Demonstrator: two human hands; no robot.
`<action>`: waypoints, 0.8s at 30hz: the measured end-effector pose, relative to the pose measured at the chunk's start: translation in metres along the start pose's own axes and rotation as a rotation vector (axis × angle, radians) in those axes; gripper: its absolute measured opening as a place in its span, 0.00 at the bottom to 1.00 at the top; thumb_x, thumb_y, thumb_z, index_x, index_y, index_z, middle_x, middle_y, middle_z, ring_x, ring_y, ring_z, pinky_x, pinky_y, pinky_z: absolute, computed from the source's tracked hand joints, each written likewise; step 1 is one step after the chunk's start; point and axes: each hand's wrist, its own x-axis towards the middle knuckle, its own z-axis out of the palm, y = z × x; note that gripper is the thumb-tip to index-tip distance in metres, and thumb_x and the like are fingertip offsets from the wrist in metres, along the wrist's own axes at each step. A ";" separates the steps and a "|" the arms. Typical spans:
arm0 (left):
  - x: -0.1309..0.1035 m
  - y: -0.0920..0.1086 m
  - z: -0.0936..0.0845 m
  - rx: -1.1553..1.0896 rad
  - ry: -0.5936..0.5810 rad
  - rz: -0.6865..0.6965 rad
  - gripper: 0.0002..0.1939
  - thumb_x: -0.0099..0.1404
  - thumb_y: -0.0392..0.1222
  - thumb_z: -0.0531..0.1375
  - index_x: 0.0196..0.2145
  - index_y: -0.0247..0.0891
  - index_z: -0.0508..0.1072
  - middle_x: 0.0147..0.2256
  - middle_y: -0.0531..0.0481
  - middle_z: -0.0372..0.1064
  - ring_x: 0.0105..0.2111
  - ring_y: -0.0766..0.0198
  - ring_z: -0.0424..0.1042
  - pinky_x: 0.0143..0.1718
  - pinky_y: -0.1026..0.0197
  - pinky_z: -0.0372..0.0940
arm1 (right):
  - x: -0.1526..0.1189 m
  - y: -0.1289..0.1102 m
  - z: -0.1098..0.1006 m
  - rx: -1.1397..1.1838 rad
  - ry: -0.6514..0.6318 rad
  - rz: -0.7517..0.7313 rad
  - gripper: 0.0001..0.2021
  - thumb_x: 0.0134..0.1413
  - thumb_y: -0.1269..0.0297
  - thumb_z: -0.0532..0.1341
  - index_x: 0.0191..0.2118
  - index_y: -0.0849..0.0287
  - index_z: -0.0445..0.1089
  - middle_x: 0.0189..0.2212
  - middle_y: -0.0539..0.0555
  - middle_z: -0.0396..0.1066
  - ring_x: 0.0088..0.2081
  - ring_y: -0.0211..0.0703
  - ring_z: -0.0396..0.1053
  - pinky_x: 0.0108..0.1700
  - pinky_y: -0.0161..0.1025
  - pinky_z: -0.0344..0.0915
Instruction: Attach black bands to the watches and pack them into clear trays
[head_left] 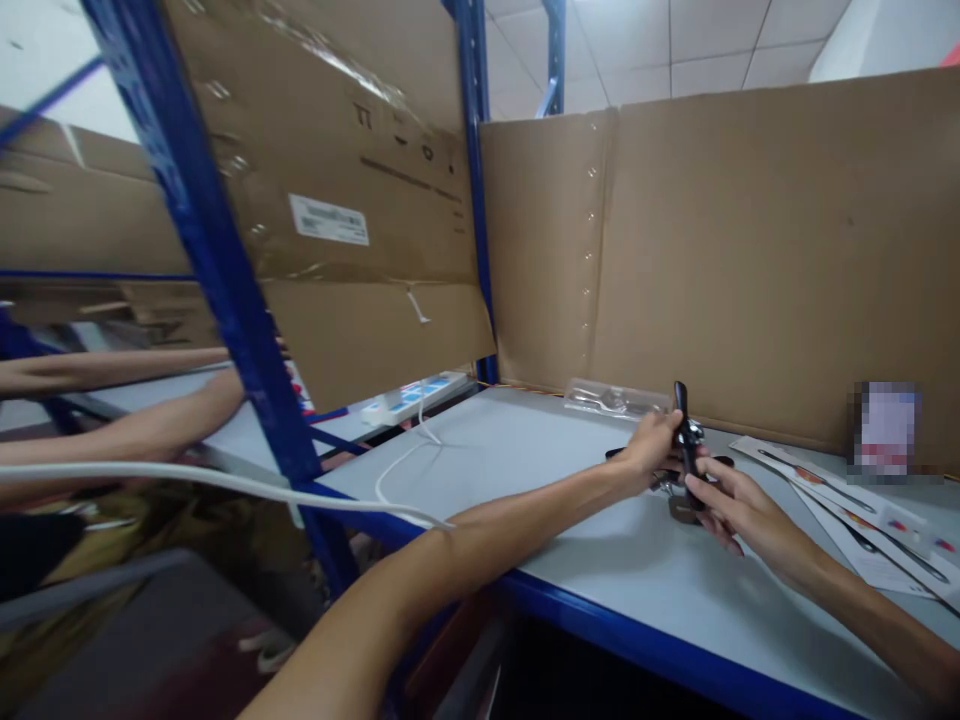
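My left hand [651, 446] and my right hand [726, 497] are together over the grey tabletop [480, 450]. Between them they hold a black-handled tool [681, 402] with a shiny metal part near its middle. The tool stands nearly upright; left fingers grip its upper part and right fingers its lower end. Its exact kind is too small to make out. Just behind and below the hands, more black and metal pieces [666, 486] lie on the table, partly hidden by the fingers. A clear plastic package [611, 399] rests behind my left hand.
Long cards with dark utensils [847, 500] lie at the right, near a blurred upright item [887, 430]. Cardboard [720, 260] walls the back. A blue post [217, 250], white cable [225, 482] and power strip [416, 400] are left. Another person's arms [150, 430] reach in beyond the post.
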 end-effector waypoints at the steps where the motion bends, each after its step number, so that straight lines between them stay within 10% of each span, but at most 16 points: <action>1: 0.003 0.009 -0.014 0.015 0.015 -0.025 0.17 0.71 0.48 0.49 0.32 0.33 0.69 0.25 0.45 0.72 0.23 0.64 0.72 0.29 0.61 0.68 | 0.001 0.000 -0.003 -0.028 -0.018 -0.017 0.24 0.52 0.39 0.59 0.38 0.57 0.63 0.19 0.43 0.59 0.15 0.31 0.53 0.15 0.30 0.48; 7: 0.019 0.063 -0.140 0.465 0.409 0.070 0.15 0.70 0.44 0.50 0.32 0.33 0.70 0.22 0.50 0.68 0.18 0.70 0.66 0.23 0.68 0.61 | 0.016 0.010 -0.038 -0.113 0.091 -0.126 0.20 0.56 0.43 0.58 0.38 0.57 0.65 0.20 0.44 0.62 0.15 0.31 0.55 0.16 0.30 0.49; 12: -0.003 0.059 -0.221 0.805 0.522 -0.028 0.13 0.64 0.42 0.56 0.24 0.34 0.69 0.17 0.52 0.64 0.17 0.67 0.62 0.20 0.67 0.54 | 0.036 0.024 -0.069 -0.211 0.201 -0.185 0.16 0.55 0.49 0.58 0.30 0.58 0.64 0.16 0.44 0.61 0.13 0.31 0.54 0.17 0.31 0.47; 20: 0.003 0.040 -0.251 1.333 0.532 -0.133 0.10 0.62 0.38 0.55 0.24 0.34 0.70 0.19 0.50 0.66 0.26 0.61 0.66 0.26 0.67 0.52 | 0.048 0.061 -0.116 -0.773 0.463 -0.076 0.10 0.58 0.64 0.55 0.32 0.61 0.72 0.24 0.54 0.73 0.27 0.40 0.70 0.30 0.34 0.58; 24: 0.007 0.038 -0.256 1.512 0.521 -0.130 0.09 0.63 0.40 0.55 0.29 0.35 0.71 0.22 0.50 0.68 0.30 0.59 0.67 0.27 0.67 0.49 | 0.032 0.060 -0.129 -1.206 0.356 -0.008 0.12 0.61 0.66 0.54 0.38 0.60 0.75 0.35 0.61 0.77 0.37 0.46 0.73 0.35 0.35 0.56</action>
